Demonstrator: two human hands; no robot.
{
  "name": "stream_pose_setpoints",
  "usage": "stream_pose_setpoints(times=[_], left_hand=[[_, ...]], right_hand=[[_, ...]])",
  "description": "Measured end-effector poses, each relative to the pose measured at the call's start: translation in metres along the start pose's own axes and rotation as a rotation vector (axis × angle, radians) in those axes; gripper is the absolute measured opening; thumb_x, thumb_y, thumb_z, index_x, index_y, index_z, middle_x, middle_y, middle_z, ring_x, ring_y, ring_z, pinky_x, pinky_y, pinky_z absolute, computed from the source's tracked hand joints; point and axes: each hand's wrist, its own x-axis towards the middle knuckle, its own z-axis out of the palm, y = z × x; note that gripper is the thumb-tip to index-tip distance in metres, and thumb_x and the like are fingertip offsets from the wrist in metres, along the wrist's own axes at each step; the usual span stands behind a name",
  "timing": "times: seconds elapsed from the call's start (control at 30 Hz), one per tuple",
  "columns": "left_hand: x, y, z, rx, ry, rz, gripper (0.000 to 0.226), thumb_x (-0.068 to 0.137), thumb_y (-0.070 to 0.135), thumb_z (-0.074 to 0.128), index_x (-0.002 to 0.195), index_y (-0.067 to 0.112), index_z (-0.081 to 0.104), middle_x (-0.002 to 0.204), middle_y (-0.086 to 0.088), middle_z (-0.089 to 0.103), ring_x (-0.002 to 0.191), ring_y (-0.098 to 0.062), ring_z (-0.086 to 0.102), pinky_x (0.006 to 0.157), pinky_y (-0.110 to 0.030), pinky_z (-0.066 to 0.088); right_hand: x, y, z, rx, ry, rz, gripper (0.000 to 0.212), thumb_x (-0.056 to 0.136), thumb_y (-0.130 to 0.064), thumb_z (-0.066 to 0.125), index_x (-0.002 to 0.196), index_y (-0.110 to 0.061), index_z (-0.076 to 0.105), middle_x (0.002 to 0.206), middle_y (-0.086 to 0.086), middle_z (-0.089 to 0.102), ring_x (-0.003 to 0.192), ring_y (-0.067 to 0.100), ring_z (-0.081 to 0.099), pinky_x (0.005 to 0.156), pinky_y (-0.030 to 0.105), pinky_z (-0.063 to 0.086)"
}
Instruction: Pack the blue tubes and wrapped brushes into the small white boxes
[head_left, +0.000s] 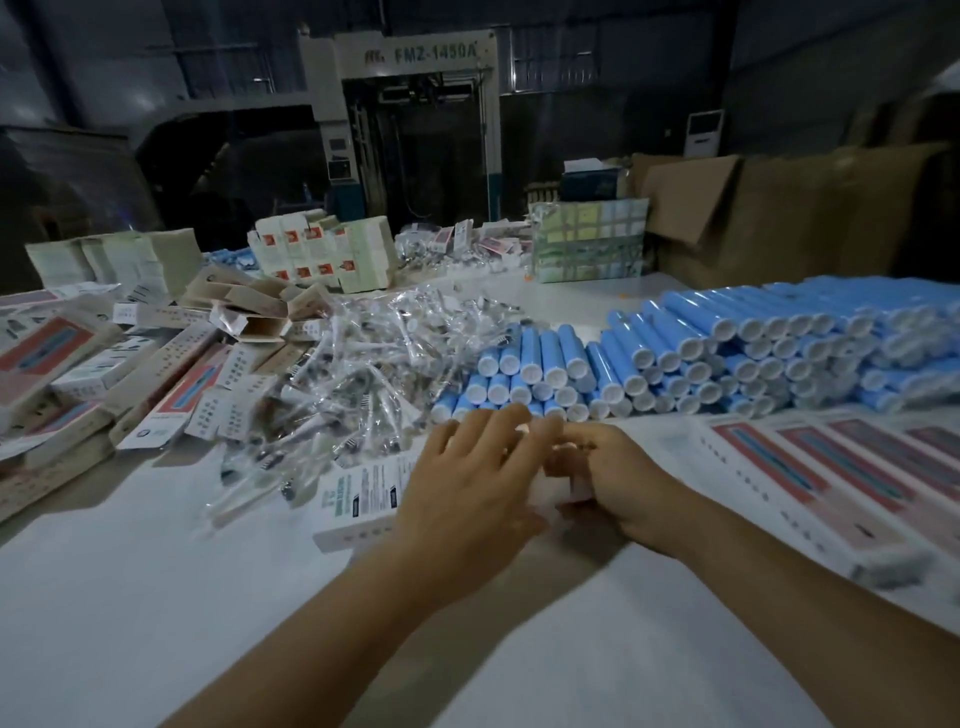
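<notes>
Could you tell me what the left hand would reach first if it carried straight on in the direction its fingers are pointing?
Most likely the front row of blue tubes. The left hand points up and slightly right, its fingertips almost at their white caps. Depth is unclear, so it might pass just above them.

**Non-task items in view**

Grey industrial machine (410, 119) lettered "FMZ-1450A", beyond the far table edge. Open brown cardboard carton (753, 208), far right corner. White floor-standing air conditioner (703, 132), behind it. Plastic-wrapped green-and-white bundle (589, 240), far edge.
</notes>
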Motion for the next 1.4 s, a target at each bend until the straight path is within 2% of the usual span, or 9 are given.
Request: stream_pose_setpoints(times=[0.1,0.17,0.33,0.5,0.93,1.1,1.2,1.27,1.4], left_hand=[[-0.002,-0.006,-0.006,0.013,-0.279,-0.264,0.099,0.07,0.081,0.025,0.148,0.02,0.022,0.14,-0.001,0.044,0.127,-0.025,0.042,0.105,-0.042,0.03],[-0.005,-0.006,0.0,0.029,-0.304,-0.276,0.097,0.067,0.082,0.009,0.144,0.024,0.019,0.135,0.005,0.044,0.121,-0.019,0.044,0.1,-0.035,0.03],[-0.007,-0.002,0.004,0.097,-0.334,-0.189,0.082,0.081,0.076,0.018,0.141,0.02,0.022,0.131,0.003,0.044,0.115,-0.02,0.045,0.091,-0.034,0.034],[-0.006,0.004,0.011,0.106,-0.433,-0.165,0.08,0.089,0.069,0.024,0.146,0.013,0.016,0.14,-0.007,0.038,0.122,-0.026,0.04,0.095,-0.039,0.031],[0.002,0.011,0.019,-0.041,-0.486,-0.08,0.075,0.083,0.066,0.01,0.129,0.011,0.033,0.124,-0.013,0.046,0.109,-0.03,0.043,0.087,-0.045,0.031],[0.001,0.008,0.022,0.004,-0.453,-0.094,0.071,0.092,0.068,0.022,0.132,0.011,0.036,0.126,-0.011,0.048,0.111,-0.03,0.046,0.089,-0.042,0.033],[0.001,0.006,0.02,0.085,-0.383,-0.124,0.083,0.084,0.074,0.011,0.123,0.013,0.051,0.115,-0.007,0.058,0.101,-0.027,0.055,0.082,-0.037,0.041],[0.001,0.008,0.019,0.056,-0.402,-0.126,0.099,0.07,0.078,-0.005,0.129,0.013,0.043,0.125,-0.007,0.053,0.109,-0.028,0.051,0.087,-0.038,0.037],[0.0,0.004,0.017,0.039,-0.387,-0.183,0.097,0.07,0.072,-0.007,0.14,0.015,0.027,0.134,-0.004,0.044,0.117,-0.026,0.045,0.09,-0.038,0.033]], right_hand=[[-0.002,0.0,-0.007,-0.166,-0.028,-0.008,0.018,0.094,-0.008,0.051,0.101,-0.009,0.068,0.082,0.017,0.069,0.047,0.019,0.052,0.038,0.022,0.036],[-0.004,0.0,-0.011,-0.243,-0.04,0.004,0.02,0.094,-0.009,0.05,0.102,-0.011,0.068,0.084,0.018,0.07,0.042,0.018,0.05,0.037,0.022,0.033],[0.013,-0.015,-0.016,-0.427,0.203,-0.007,0.025,0.094,-0.015,0.048,0.079,-0.008,0.067,0.069,0.001,0.067,0.053,0.013,0.056,0.044,0.022,0.04],[0.081,-0.047,-0.044,-0.802,0.504,-0.151,0.022,0.092,-0.012,0.045,0.088,0.002,0.063,0.09,0.018,0.066,0.076,0.026,0.059,0.064,0.033,0.048],[0.191,-0.086,-0.043,-1.531,0.254,0.317,0.033,0.094,-0.025,0.052,0.068,-0.005,0.053,0.066,0.009,0.052,0.055,0.019,0.049,0.052,0.029,0.043],[0.172,-0.087,-0.046,-1.277,0.326,0.274,0.027,0.089,-0.023,0.057,0.091,0.004,0.058,0.077,0.013,0.058,0.06,0.022,0.052,0.05,0.028,0.042],[0.149,-0.087,-0.055,-0.734,0.444,0.12,0.085,0.084,-0.015,0.057,0.152,-0.014,0.005,0.071,0.012,0.054,0.049,0.02,0.046,0.043,0.025,0.038],[0.119,-0.085,-0.061,-0.419,0.449,-0.002,0.098,0.082,-0.011,0.056,0.151,-0.032,-0.011,0.073,0.012,0.054,0.039,0.018,0.043,0.039,0.023,0.038],[0.046,-0.052,-0.068,-0.036,0.493,-0.206,0.098,0.083,-0.001,0.056,0.147,-0.047,-0.002,0.094,0.021,0.057,0.038,0.021,0.056,0.041,0.029,0.047]])
